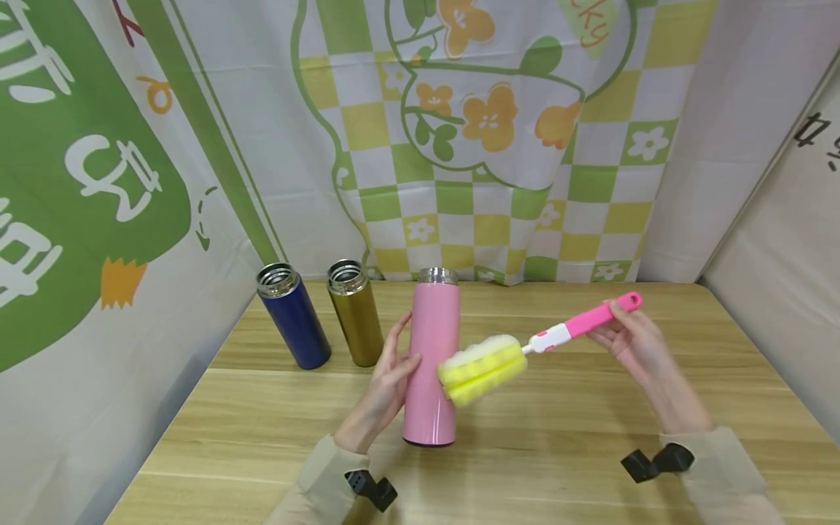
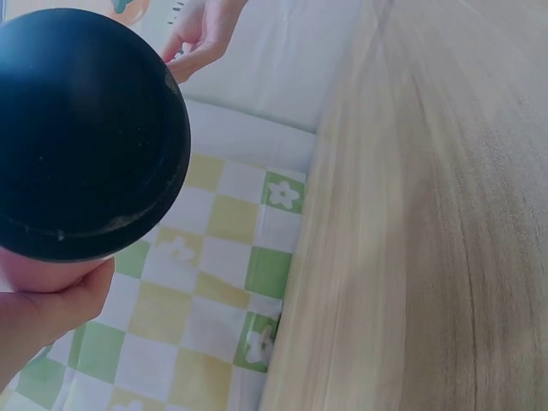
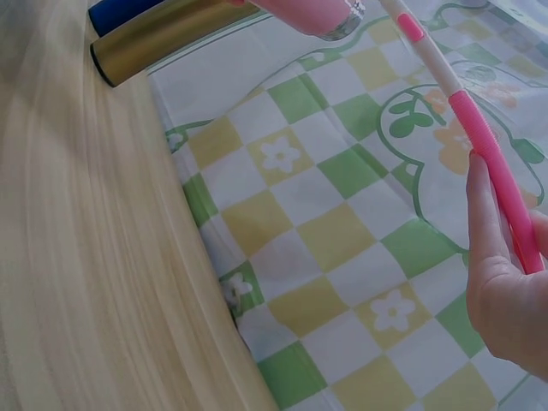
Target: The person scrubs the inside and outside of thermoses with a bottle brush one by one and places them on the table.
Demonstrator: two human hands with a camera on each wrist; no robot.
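Observation:
My left hand [image 1: 392, 379] grips a pink thermos bottle [image 1: 434, 321] from its left side; the bottle is uncapped at its steel rim and held up off the table. Its dark round base [image 2: 90, 137] fills much of the left wrist view. With my right hand [image 1: 633, 339] I hold a bottle brush [image 1: 593, 319] by the end of its pink handle. The brush's yellow and white sponge head [image 1: 484, 368] points left and overlaps the bottle's lower side in the head view. In the right wrist view, fingers [image 3: 484, 205] lie along the pink handle.
A blue thermos [image 1: 298, 321] and a gold thermos [image 1: 357, 317] stand lidless at the table's back left. The wooden table [image 1: 262, 452] ends at a patterned curtain [image 1: 459, 219] behind. Fabric walls close off both sides.

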